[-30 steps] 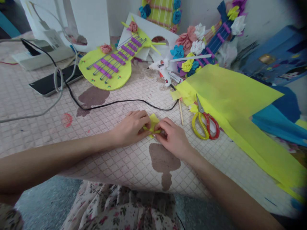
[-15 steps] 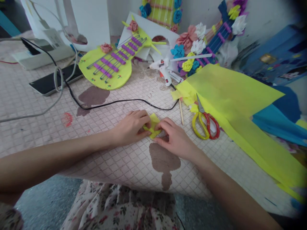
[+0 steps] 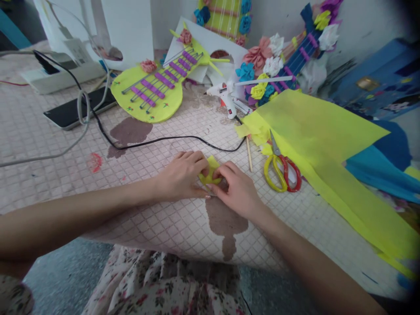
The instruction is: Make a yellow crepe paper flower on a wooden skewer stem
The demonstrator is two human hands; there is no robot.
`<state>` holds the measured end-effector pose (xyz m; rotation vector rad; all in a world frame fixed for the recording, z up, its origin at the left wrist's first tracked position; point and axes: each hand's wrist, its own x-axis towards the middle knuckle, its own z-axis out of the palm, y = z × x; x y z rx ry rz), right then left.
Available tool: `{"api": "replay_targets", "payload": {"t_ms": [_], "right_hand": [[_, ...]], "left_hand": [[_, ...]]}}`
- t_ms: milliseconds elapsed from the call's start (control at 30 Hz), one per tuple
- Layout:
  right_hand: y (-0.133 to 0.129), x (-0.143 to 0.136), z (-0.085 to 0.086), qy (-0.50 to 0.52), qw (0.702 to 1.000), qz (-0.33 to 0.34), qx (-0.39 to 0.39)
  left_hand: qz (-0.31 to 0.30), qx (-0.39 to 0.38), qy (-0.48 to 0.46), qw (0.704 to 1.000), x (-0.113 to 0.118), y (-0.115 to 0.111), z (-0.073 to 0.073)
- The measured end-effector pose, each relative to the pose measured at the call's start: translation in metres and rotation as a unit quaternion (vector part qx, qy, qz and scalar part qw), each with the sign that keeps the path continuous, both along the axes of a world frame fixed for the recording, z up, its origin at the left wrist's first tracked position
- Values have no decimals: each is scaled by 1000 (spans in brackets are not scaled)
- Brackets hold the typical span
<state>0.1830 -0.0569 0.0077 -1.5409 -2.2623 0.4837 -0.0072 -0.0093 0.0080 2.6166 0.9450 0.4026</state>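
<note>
A small yellow paper piece (image 3: 212,164) lies between the left hand (image 3: 185,176), half-curled, grip unclear, and the right hand (image 3: 239,190), equally near. The latter pinches its edge

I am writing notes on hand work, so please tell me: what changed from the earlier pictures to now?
The left hand has moved its thumb off the small yellow piece, downward in the picture; the piece's near corner no longer shows. The right hand stays at the piece; the scissors and glue gun lie as before.
</note>
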Motion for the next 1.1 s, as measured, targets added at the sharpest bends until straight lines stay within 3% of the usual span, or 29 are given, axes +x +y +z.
{"api": "replay_targets", "payload": {"t_ms": [133, 233, 333, 533, 667, 800, 1100], "right_hand": [[0, -4, -3, -13, 1000, -13, 17], [0, -3, -3, -16, 1000, -14, 10], [0, -3, -2, -16, 1000, -16, 3], [0, -4, -4, -20, 1000, -17, 8], [2, 0, -3, -12, 1000, -7, 8], [4, 10, 2, 59, 997, 38, -32], [7, 10, -3, 37, 999, -30, -2]], "left_hand": [[-32, -52, -28, 998, -4, 9, 0], [-23, -79, -58, 995, -4, 14, -2], [2, -79, -91, 993, -4, 17, -3], [-9, -35, -177, 984, -3, 11, 3], [-61, -42, -121, 990, 2, 1, 1], [-53, -47, -86, 994, 5, -2, -5], [-26, -65, -92, 993, 4, 0, -9]]}}
